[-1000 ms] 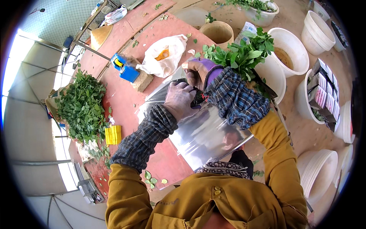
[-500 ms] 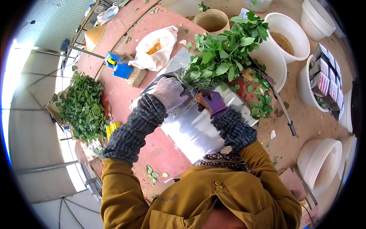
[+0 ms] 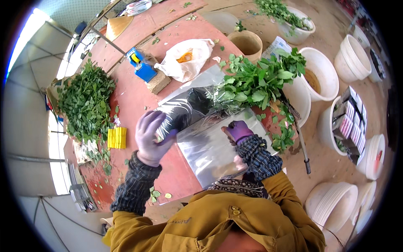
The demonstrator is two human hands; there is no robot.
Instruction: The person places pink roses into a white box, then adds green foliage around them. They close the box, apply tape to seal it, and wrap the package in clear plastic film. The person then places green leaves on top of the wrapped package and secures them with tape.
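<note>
Left hand, purple-gloved: fingers spread open, palm laid on the left edge of the clear wrapping sheet. Right hand: fingers curled onto the sheet's middle; grip cannot be confirmed. The sheet lies on the red table. Leafy bunch sits at 1 o'clock from the right hand, stems inside the wrap

Both gloved hands, left and right, press clear wrapping film around a leafy bunch.
</note>
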